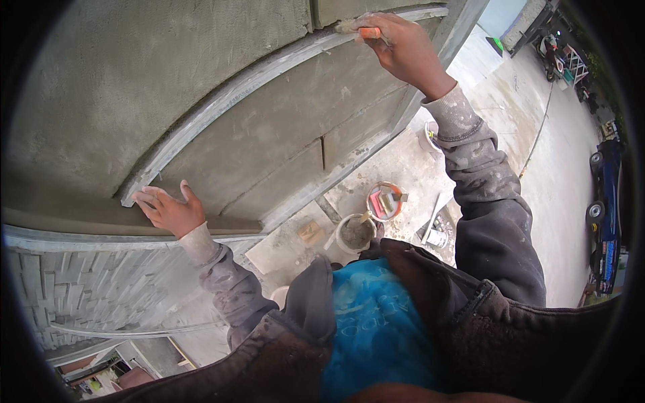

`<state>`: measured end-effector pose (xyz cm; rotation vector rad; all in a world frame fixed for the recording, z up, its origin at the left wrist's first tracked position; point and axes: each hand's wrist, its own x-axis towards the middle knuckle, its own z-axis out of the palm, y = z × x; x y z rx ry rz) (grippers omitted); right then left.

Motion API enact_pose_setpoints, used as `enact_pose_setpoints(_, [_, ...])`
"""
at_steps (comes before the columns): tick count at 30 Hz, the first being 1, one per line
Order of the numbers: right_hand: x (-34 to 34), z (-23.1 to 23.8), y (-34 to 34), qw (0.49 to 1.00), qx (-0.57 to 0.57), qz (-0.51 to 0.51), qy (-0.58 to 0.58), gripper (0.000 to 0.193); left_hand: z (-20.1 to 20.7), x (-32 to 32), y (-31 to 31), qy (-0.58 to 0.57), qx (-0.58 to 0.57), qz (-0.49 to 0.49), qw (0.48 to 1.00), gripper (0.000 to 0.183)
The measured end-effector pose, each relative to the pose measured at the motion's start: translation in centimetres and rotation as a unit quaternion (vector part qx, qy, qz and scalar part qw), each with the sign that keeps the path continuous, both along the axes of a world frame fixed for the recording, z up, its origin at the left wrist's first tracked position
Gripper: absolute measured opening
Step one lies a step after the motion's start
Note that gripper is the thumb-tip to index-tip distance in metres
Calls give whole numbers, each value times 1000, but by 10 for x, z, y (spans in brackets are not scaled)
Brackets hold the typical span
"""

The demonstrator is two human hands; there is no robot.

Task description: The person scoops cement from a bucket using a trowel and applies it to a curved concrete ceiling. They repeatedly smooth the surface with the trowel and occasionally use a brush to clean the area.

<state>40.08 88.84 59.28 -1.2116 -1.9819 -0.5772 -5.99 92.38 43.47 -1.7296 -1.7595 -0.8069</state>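
A long pale straightedge point(222, 101) lies along the grey plastered wall point(168, 60), beside a dark groove, and looks bowed in this view. At its lower left end, my left hand point(171, 211) has its fingers stretched out, with the fingertips at or touching the strip and the thumb raised. Farther up, my right hand point(406, 50) is closed around a small tool with an orange handle point(369, 32). The pale, plaster-smeared working end of this tool meets the groove beside the straightedge. Its exact kind I cannot make out.
Below stand a bucket of grey mortar point(355, 233), a bucket with sponges point(384, 201) and a white bucket point(430, 138). A small white container point(437, 238) is near my right sleeve. Stacked-stone cladding point(101, 282) is at left; a blue vehicle point(607, 215) is far right.
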Motion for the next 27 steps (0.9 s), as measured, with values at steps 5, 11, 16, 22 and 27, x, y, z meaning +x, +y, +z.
enact_pose_setpoints(5, [-87, -12, -16, 971, 2, 211, 112, 24, -11, -22, 5, 23, 5, -16, 1000, 89])
enact_pose_setpoints(11, [-72, -25, 17, 973, -18, 200, 112, 21, -10, -21, 9, 31, 5, -17, 999, 85])
enact_pose_setpoints(16, [53, -11, 25, 996, -69, 55, 13, 22, -12, -20, 9, 20, -2, 2, 1000, 85])
enact_pose_setpoints(22, [61, 5, -17, 998, -16, 62, 28, 23, -12, -22, 11, 24, -12, -3, 1000, 84])
enact_pose_setpoints(27, [28, -10, 4, 988, -38, 129, 70, 23, -23, -54, 17, 61, 2, -10, 998, 79])
